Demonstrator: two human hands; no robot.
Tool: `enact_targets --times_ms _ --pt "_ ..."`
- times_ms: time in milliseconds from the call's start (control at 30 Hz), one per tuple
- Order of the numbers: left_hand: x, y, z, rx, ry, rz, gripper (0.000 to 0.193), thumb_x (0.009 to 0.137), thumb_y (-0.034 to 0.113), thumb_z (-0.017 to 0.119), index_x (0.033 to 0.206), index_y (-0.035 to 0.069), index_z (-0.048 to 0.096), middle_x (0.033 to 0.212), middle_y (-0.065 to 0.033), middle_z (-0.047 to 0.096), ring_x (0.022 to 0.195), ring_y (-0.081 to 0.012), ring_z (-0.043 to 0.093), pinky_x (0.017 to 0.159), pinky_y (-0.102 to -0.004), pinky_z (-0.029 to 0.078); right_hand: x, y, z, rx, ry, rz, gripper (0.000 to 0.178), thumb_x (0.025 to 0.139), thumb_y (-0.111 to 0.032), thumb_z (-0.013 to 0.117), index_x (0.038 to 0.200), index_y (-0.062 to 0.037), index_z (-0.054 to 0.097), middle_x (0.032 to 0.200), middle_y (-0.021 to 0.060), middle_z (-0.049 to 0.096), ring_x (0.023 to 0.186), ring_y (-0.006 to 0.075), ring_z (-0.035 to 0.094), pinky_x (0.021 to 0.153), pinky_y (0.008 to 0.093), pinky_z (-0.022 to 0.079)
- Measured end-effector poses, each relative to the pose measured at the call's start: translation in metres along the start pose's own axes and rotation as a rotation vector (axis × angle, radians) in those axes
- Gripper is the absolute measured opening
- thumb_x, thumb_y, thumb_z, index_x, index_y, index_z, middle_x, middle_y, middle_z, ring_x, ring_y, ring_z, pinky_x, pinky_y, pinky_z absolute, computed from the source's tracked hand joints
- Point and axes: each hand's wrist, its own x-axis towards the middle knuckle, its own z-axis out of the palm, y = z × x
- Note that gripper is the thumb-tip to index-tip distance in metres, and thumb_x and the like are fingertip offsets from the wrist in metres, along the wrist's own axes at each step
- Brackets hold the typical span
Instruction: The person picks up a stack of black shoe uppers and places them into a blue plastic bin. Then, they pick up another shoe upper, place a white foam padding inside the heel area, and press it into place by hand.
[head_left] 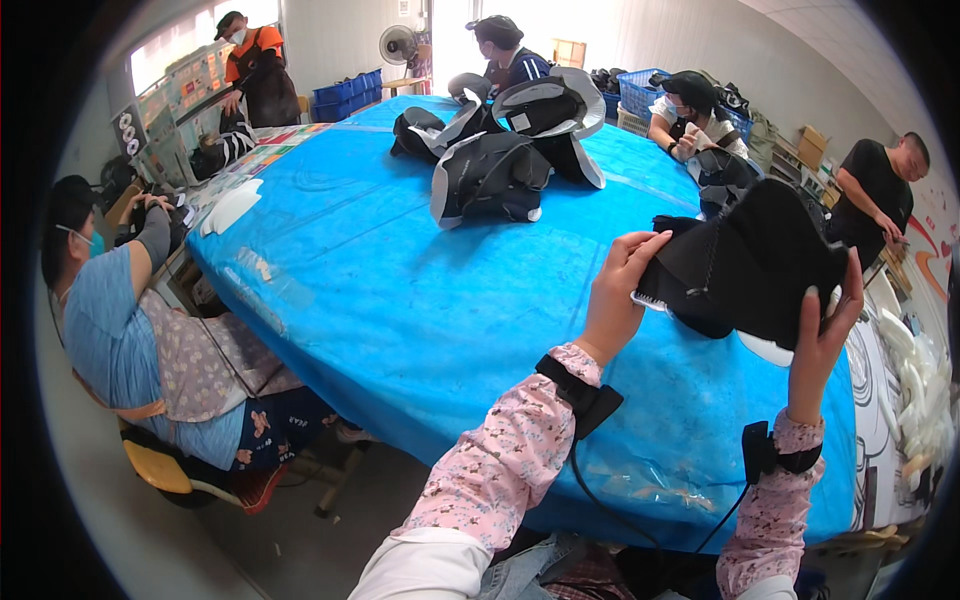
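Observation:
Above the right side of a blue-covered table (400,270), I hold up a black shoe upper (750,262) between both hands. My left hand (620,295) pinches its left edge, thumb and fingers closed on the dark material near a white stitched rim. On the opposite edge, my right hand (830,335) grips it with the fingers along the side. Part of a white piece (766,348) shows on the table beneath it. Farther off lies a heap of dark grey and black shoe uppers (490,180) with pale linings, out of reach of both hands.
White flat pieces (232,207) lie at the table's left edge. Co-workers sit or stand around: one in blue (120,310) at the left, others at the far side and right. Blue crates (347,97) and a fan (398,45) stand behind. Cables hang from my wrist straps.

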Motion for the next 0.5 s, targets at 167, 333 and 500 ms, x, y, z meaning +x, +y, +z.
enact_targets --times_ms 167,333,500 --pt "-0.001 -0.006 -0.006 0.067 0.012 0.044 0.051 0.069 -0.005 0.059 0.117 0.010 0.055 0.111 -0.0096 0.050 0.097 -0.0264 0.054 0.086 -0.0308 0.043 -0.023 0.043 -0.025 0.443 -0.139 0.602 0.068 0.090 -0.049 0.044 0.139 -0.0053 0.024 0.129 0.0091 0.042 0.113 0.0147 0.044 0.093 0.0273 0.035" --pt "0.003 -0.011 0.007 0.255 0.096 0.121 0.047 0.069 0.002 0.062 0.115 0.008 0.055 0.111 -0.0118 0.050 0.107 -0.0312 0.046 0.094 -0.0375 0.035 -0.059 0.076 -0.021 0.418 -0.155 0.602 0.053 0.088 -0.028 0.054 0.134 -0.0063 0.036 0.122 0.0100 0.046 0.108 0.0175 0.047 0.093 0.0285 0.036" --pt "-0.002 -0.043 -0.013 0.315 0.207 -0.061 0.071 0.076 0.013 0.066 0.133 0.000 0.026 0.126 -0.0194 0.031 0.116 -0.0334 0.034 0.099 -0.0401 0.028 -0.073 0.040 0.009 0.336 -0.053 0.435 0.058 0.070 -0.006 0.069 0.122 -0.0028 0.043 0.116 0.0112 0.050 0.109 0.0202 0.047 0.095 0.0311 0.037"
